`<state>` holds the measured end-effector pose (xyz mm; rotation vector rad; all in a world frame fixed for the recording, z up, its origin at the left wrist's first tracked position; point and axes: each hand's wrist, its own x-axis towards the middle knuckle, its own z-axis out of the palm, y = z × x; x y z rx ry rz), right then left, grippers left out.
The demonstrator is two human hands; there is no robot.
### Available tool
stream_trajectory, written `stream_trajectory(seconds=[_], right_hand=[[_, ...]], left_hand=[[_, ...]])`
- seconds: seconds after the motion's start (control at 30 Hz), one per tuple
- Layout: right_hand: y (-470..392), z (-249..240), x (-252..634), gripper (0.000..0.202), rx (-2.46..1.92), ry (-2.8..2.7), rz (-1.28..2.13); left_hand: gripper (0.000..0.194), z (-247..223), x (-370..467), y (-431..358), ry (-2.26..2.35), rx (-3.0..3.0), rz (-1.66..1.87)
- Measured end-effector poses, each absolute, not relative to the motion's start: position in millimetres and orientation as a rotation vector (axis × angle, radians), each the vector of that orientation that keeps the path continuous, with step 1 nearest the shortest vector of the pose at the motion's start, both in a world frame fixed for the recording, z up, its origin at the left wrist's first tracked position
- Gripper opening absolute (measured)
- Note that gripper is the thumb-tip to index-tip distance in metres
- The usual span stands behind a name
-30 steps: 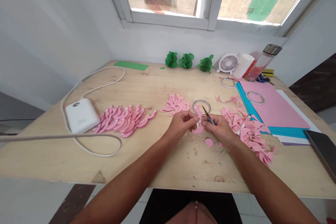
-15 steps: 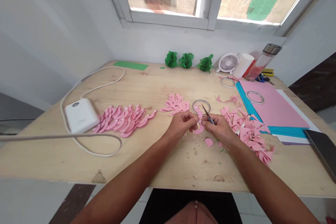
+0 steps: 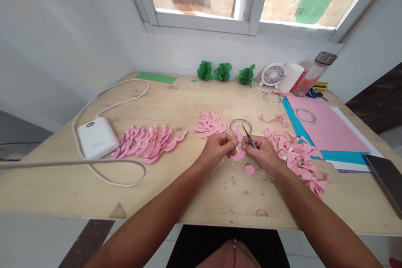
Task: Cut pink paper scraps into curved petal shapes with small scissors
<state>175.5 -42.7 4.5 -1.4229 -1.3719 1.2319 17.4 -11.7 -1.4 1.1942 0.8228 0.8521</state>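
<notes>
My left hand (image 3: 217,149) pinches a curved pink paper piece (image 3: 238,135) with small white patches on it. Close beside it, my right hand (image 3: 263,153) is closed around a pair of scissors (image 3: 247,134), blades pointing up and away from me. Its fingertips also meet the paper's edge, though I cannot make out how firmly. The scissor handles are hidden in the palm. Just beyond the hands lies a roll of tape (image 3: 240,121). To the left sit a small heap of wavy pink cutouts (image 3: 211,124) and a row of overlapping curved pink pieces (image 3: 150,142).
Pink scraps (image 3: 301,159) spread right of my hands, beside stacked coloured paper (image 3: 336,134) and a phone (image 3: 385,180). A white power bank (image 3: 98,139) with a cable is left. Along the wall stand green paper shapes (image 3: 222,72), a fan (image 3: 273,76) and a bottle (image 3: 315,74).
Almost nothing differs. Both hands stay in place, with only a very slight shift of the pink paper piece and scissors.
</notes>
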Motion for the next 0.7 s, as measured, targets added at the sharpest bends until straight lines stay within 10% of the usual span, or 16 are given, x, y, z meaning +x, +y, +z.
stream_trajectory(seconds=[0.7], right_hand=[[-43.7, 4.6, 173.9, 0.022, -1.457, -1.297, 1.201]], left_hand=[[0.021, -1.7, 19.0, -11.3, 0.853, 1.183, 0.873]])
